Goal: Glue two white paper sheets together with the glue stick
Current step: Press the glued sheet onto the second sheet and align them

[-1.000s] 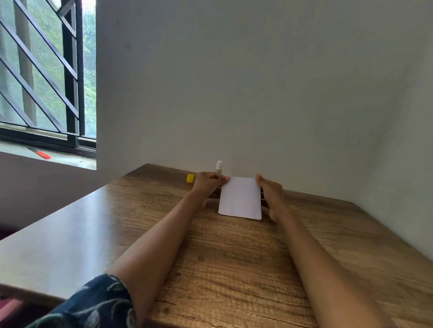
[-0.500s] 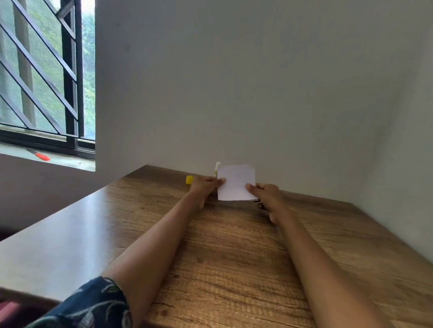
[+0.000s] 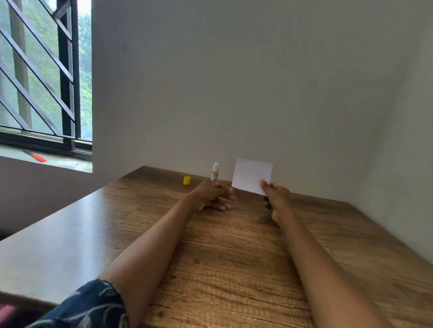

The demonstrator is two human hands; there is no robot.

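My right hand [image 3: 277,196] pinches the lower right corner of a white paper sheet [image 3: 252,176] and holds it upright above the far part of the wooden table [image 3: 232,250]. Whether it is one sheet or two stuck together I cannot tell. My left hand [image 3: 213,194] rests on the table to the left of the paper, fingers loosely curled, holding nothing. The uncapped glue stick [image 3: 215,171] stands upright just behind my left hand. Its yellow cap [image 3: 186,180] sits on the table further left.
Grey walls close in the table at the back and on the right. A barred window is at the left, with a red-handled tool [image 3: 37,157] on its sill. The table's left edge drops off toward the floor.
The paper was lifted off the table by both hands and raised upright. My left hand has let go and dropped to the table; my right hand alone now holds the sheet, further right.
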